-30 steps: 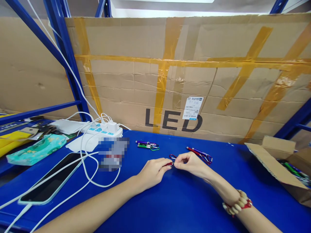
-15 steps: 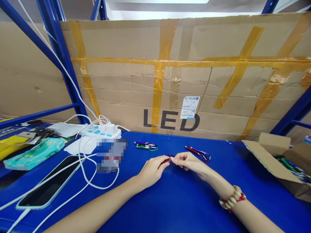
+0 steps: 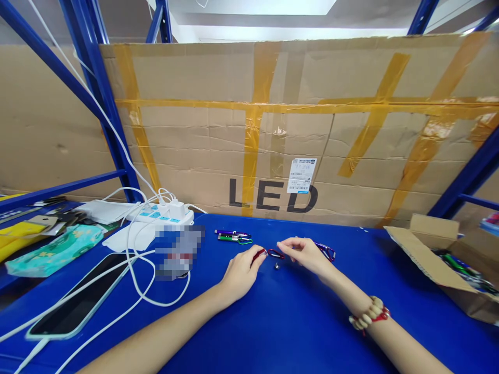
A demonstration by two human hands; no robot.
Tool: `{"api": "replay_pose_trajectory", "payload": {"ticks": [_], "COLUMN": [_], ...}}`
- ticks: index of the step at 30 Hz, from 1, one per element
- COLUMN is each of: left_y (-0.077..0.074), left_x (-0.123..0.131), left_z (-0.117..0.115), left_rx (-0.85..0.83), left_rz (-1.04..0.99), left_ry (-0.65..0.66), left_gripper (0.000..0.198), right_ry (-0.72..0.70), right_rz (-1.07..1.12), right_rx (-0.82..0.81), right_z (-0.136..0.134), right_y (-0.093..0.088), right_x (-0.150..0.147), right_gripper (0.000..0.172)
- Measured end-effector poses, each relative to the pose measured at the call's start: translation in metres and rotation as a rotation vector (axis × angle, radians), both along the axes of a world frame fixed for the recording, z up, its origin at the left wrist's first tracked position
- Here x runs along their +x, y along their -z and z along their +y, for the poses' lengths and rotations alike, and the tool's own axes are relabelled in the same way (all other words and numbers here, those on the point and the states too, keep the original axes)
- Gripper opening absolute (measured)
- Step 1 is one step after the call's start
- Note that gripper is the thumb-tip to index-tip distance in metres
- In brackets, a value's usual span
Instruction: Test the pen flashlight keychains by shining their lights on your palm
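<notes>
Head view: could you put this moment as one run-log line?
left hand: holds red pen; right hand: near red clip; metal piece: on table; purple pen, green pen: side by side, farther back

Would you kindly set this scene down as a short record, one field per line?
Left hand: holds a red penlight
Right hand: near the red clip, nothing visibly held
Between hands: small metal piece on the blue table
Beyond left hand: purple pen, green pen
Far left: phone
Far right: open carton
</notes>
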State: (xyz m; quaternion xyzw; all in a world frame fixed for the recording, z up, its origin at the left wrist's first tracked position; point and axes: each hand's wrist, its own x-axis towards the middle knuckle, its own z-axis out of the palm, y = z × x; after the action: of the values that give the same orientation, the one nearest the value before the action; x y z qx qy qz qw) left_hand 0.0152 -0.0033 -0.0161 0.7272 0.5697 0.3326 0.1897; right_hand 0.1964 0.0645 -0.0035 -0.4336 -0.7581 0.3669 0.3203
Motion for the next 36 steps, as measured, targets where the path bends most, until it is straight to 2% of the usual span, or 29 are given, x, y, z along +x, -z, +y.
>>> {"api": "replay_pose_trajectory", "payload": {"ticks": [5, 9, 12, 17, 20, 26, 28, 32, 36], "left_y": [0.002, 0.003, 0.004, 0.005, 0.006, 0.005, 0.004, 0.002, 0.004], "left_x": [0.000, 0.000, -0.001, -0.001, -0.001, -0.001, -0.001, -0.003, -0.005], "left_z": [0.002, 0.002, 0.002, 0.003, 0.004, 0.002, 0.000, -0.003, -0.006], "left_rx": [-0.013, -0.021, -0.011, 0.048, 0.079, 0.094, 0.083, 0.079, 0.109], "left_rz": [-0.015, -0.028, -0.041, -0.048, -0.047, -0.010, 0.010, 0.054, 0.082], "left_ry": [-0.050, -0.039, -0.013, 0.045, 0.069, 0.101, 0.147, 0.270, 0.300], "left_gripper": [0.022, 0.018, 0.017, 0.017, 0.020, 0.024, 0.025, 0.025, 0.024], "right_ry": [-0.081, -0.123, -0.079, -0.022, -0.052, -0.084, -0.104, -0.187, -0.229], "right_rz": [-0.176, -0.223, -0.183, 0.020, 0.078, 0.044, 0.034, 0.009, 0.030], "right_rx": [0.055, 0.063, 0.057, -0.082, -0.032, 0.111, 0.060, -0.184, -0.289], "right_z": [0.002, 0.000, -0.001, -0.004, -0.008, -0.018, -0.018, -0.015, -0.017], "right_y": [0.009, 0.009, 0.008, 0.002, -0.004, -0.012, -0.011, -0.008, -0.008], "right_x": [0.007, 0.007, 0.005, -0.001, -0.005, -0.009, -0.008, -0.003, -0.003], "right_gripper": [0.033, 0.026, 0.025, 0.031, 0.030, 0.020, 0.021, 0.029, 0.031]}}
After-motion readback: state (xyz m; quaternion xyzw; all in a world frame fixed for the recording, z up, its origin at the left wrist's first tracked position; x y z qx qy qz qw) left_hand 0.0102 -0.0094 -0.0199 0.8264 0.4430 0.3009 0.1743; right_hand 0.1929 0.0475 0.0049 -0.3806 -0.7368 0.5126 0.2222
